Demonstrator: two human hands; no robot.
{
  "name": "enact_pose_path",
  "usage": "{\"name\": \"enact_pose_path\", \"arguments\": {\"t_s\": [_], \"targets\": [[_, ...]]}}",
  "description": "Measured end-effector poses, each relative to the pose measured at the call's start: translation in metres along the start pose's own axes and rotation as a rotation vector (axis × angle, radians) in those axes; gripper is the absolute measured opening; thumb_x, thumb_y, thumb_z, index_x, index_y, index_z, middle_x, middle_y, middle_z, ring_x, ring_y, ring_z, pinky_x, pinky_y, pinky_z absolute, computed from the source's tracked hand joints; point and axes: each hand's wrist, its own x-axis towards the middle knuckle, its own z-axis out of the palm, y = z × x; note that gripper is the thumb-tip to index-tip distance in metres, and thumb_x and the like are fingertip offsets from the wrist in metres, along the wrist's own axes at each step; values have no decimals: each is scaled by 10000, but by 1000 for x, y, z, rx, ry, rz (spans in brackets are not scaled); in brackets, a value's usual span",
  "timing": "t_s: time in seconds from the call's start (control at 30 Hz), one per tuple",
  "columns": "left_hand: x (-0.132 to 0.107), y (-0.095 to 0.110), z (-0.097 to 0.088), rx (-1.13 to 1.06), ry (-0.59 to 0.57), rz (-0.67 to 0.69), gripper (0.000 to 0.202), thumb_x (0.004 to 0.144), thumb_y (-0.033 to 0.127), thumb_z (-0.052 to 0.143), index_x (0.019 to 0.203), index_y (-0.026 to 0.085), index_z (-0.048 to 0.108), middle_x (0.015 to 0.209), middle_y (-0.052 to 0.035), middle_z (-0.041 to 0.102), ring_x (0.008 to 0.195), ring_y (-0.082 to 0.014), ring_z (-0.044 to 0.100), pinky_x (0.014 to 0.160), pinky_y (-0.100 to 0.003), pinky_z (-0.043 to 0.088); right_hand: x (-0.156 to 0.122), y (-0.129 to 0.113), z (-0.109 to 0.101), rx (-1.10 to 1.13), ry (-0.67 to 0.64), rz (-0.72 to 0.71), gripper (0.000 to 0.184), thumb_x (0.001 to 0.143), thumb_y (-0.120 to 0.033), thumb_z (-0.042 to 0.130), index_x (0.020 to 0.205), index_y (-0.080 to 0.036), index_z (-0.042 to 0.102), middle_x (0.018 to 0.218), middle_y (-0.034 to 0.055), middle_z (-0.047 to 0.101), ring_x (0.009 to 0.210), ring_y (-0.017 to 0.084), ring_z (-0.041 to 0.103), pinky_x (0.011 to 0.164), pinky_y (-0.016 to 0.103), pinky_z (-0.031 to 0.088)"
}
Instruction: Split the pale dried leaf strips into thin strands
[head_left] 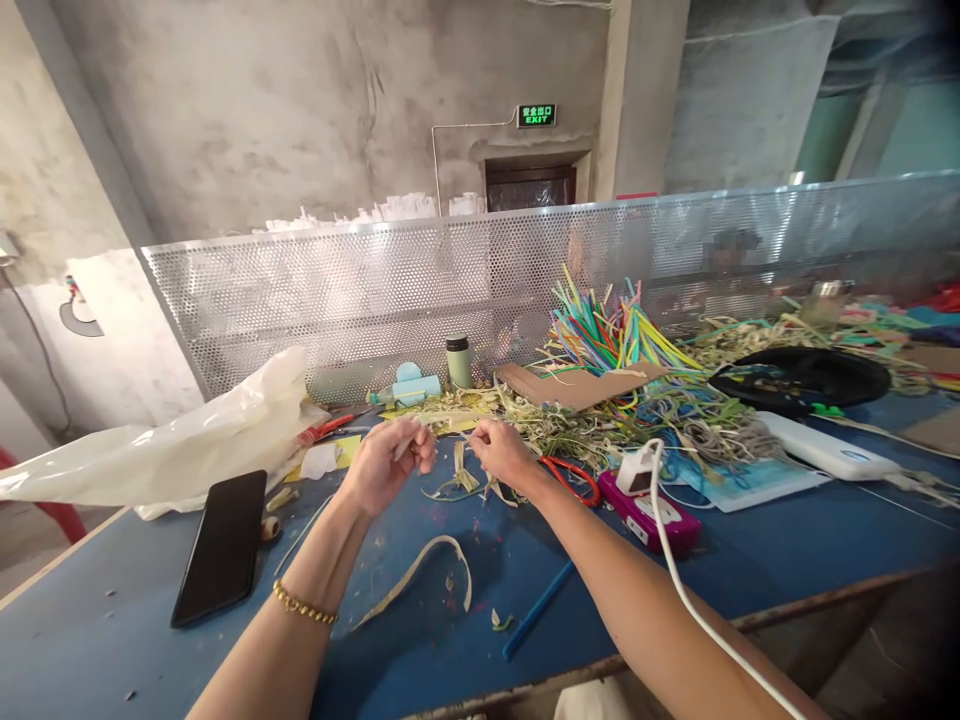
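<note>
Both hands are raised over the blue table, a short gap apart. My left hand (390, 462) is closed, with a pale strip (405, 443) like dried husk showing between its fingers. Thumb and forefinger of my right hand (504, 455) pinch a thin pale end; whether it is the same strip I cannot tell. Below them a curled pale strip (420, 572) lies on the table (405, 670). Behind the hands spreads a tangled heap of dry, greenish husk strips (577, 430). Nearer the front edge lies a blue stick (538, 610).
A black phone (221, 545) and a plastic sheet (217, 440) lie left. A purple power strip (649, 515) with a white cable (670, 560) is beside my right forearm. Behind are a green bottle (458, 365), cardboard (581, 385), colourful stems (611, 330) and a perforated metal screen (352, 300).
</note>
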Motion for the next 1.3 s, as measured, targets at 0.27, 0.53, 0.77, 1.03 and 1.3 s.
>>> {"name": "enact_pose_path", "arguments": {"t_s": [0.27,0.53,0.77,1.03,1.3], "targets": [[0,33,-37,-338,226,284,221,789,166,453,568,170,464,564,-4,393,505,-106,417,482,-237,380,12,33,-5,-164,5,118,154,776,-79,559,709,-125,690,804,159,720,817,240,672,703,281,424],[2,41,-76,-421,594,437,113,706,169,501,594,165,491,561,13,448,508,-91,454,497,-206,411,12,37,-31,-18,-39,240,183,749,-83,587,579,-133,631,599,120,659,607,202,652,572,262,450],[17,-3,-49,1,590,107,112,622,219,588,668,119,608,491,59,385,408,-55,320,386,-197,224,-1,2,-38,401,-281,161,120,776,-157,585,662,-137,616,544,8,633,386,71,490,378,174,387],[17,-26,-36,245,420,20,170,598,238,676,695,132,586,534,46,493,433,-58,387,422,-210,242,-16,-7,-38,314,-711,27,141,746,-182,597,614,-152,637,532,12,641,386,95,519,401,201,357],[11,-54,7,346,228,49,225,731,345,658,813,157,565,632,6,632,498,-91,515,497,-216,350,-15,-25,-20,344,-143,-145,303,882,-324,570,648,-142,634,539,-9,602,480,93,486,500,207,332]]}}
